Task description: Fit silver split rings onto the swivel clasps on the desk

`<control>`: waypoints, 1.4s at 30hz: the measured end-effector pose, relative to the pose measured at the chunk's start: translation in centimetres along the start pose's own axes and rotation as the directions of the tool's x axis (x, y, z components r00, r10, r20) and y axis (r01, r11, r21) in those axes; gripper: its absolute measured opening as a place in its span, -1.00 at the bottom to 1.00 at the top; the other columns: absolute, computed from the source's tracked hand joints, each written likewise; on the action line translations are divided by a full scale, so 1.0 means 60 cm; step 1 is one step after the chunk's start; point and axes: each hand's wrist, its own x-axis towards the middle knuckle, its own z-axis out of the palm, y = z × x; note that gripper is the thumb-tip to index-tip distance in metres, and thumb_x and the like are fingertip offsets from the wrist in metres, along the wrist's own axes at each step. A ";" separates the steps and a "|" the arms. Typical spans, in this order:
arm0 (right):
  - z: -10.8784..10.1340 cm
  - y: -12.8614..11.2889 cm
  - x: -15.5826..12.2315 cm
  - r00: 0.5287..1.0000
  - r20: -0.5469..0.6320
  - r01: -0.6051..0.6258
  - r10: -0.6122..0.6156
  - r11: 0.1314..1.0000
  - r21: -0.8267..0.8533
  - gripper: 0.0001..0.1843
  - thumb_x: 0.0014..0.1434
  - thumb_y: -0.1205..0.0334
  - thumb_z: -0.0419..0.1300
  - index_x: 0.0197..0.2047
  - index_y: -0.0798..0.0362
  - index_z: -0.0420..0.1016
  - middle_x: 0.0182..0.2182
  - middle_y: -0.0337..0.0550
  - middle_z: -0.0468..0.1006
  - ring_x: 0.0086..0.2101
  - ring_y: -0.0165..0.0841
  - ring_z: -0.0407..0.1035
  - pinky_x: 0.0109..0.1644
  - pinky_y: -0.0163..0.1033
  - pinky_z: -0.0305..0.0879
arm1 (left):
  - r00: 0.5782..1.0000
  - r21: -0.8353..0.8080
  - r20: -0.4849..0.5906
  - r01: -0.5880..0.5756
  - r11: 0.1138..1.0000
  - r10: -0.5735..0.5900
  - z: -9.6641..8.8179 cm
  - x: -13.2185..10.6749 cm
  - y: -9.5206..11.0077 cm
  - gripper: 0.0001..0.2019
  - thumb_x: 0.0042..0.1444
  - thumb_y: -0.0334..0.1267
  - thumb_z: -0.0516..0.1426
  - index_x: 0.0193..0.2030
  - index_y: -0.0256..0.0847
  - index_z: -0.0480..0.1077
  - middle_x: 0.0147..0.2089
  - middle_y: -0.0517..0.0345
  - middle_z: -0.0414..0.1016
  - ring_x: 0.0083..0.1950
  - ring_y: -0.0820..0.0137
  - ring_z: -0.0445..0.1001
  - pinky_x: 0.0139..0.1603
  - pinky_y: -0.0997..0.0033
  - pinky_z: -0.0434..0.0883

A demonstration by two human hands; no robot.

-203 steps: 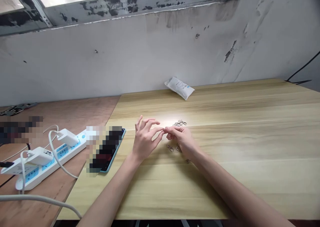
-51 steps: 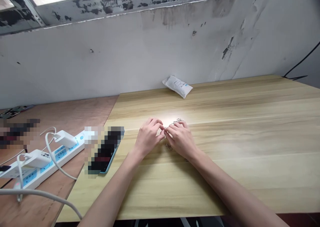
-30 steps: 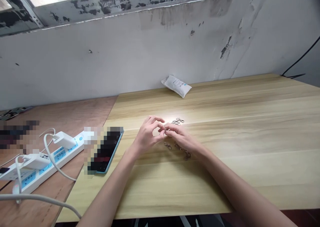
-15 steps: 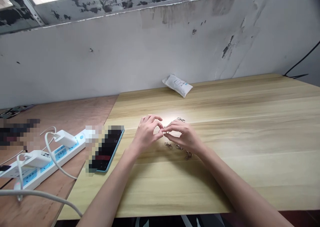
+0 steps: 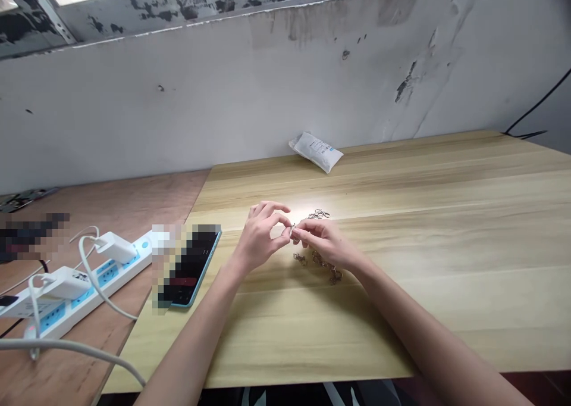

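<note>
Just above the table, a small metal key ring (image 5: 293, 230) is pinched between my two hands, its details too small to make out. My left hand (image 5: 264, 234) grips it from the left between thumb and index finger, with the other fingers raised and curved. From the right, my right hand (image 5: 328, 243) closes thumb and fingers on the same small piece. Beyond the right hand lie metal key rings with clasps (image 5: 320, 214). Nearer me, one key ring with a clasp (image 5: 300, 259) lies below the fingertips, and more metal clasps (image 5: 334, 275) lie beside the right wrist.
A white plastic packet (image 5: 317, 152) lies at the table's back, near the wall. Left of my arm, a phone (image 5: 191, 269) lies on the wooden table (image 5: 423, 227). A white power strip (image 5: 107, 275) with chargers and cables occupies the adjoining brown surface.
My right fingers have curled in and shifted slightly, uncovering more of the key rings behind them. My left hand keeps nearly the same pinch.
</note>
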 end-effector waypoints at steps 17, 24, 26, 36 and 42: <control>0.026 -0.002 -0.002 0.871 0.035 0.343 -0.490 0.556 -0.757 -0.66 0.36 0.37 -0.08 -0.27 0.02 0.52 -0.41 -0.12 0.55 -0.40 -0.34 0.32 -0.31 -0.24 0.18 | 0.980 -0.113 0.163 0.134 0.985 -0.115 0.003 0.000 -0.015 -0.97 0.17 -0.32 0.16 -0.30 -0.14 0.41 0.04 0.12 0.48 0.11 0.22 0.36 0.17 0.10 0.19; 0.022 0.003 -0.040 0.898 0.308 0.418 -0.316 0.389 -0.821 -0.74 0.25 0.51 0.04 -0.39 0.09 0.45 -0.47 -0.19 0.51 -0.48 -0.39 0.24 -0.44 -0.27 0.05 | 0.951 0.007 0.281 0.132 0.991 -0.129 -0.024 -0.016 -0.045 -0.91 0.15 -0.34 0.14 -0.37 -0.15 0.43 0.00 0.15 0.49 0.11 0.25 0.36 0.18 0.10 0.19; 0.015 0.011 -0.060 0.891 0.339 0.434 -0.303 0.345 -0.832 -0.78 0.24 0.51 0.06 -0.29 0.10 0.49 -0.40 -0.15 0.54 -0.43 -0.37 0.30 -0.39 -0.25 0.11 | 0.951 0.091 0.280 0.106 0.990 -0.128 -0.036 -0.029 -0.055 -0.92 0.12 -0.36 0.15 -0.38 -0.16 0.43 -0.01 0.14 0.49 0.10 0.23 0.36 0.16 0.09 0.22; -0.045 0.029 -0.026 0.958 -0.072 0.061 -0.277 0.443 -0.895 -0.83 0.26 0.32 0.12 -0.18 0.07 0.55 -0.29 -0.10 0.54 -0.33 -0.32 0.37 -0.29 -0.24 0.13 | 0.933 0.217 0.344 0.027 0.976 -0.102 -0.052 -0.064 -0.064 -0.89 0.15 -0.36 0.13 -0.38 -0.16 0.46 -0.08 0.11 0.51 0.06 0.22 0.40 0.11 0.09 0.29; -0.049 0.046 0.023 0.983 0.074 0.108 -0.171 0.200 -0.974 -0.71 0.29 0.39 0.05 -0.40 0.09 0.53 -0.37 -0.08 0.52 -0.38 -0.33 0.34 -0.23 -0.19 0.06 | 0.936 0.174 0.336 0.050 0.984 -0.107 -0.052 -0.058 -0.054 -0.89 0.16 -0.37 0.12 -0.35 -0.16 0.46 -0.08 0.12 0.51 0.03 0.23 0.41 0.08 0.10 0.31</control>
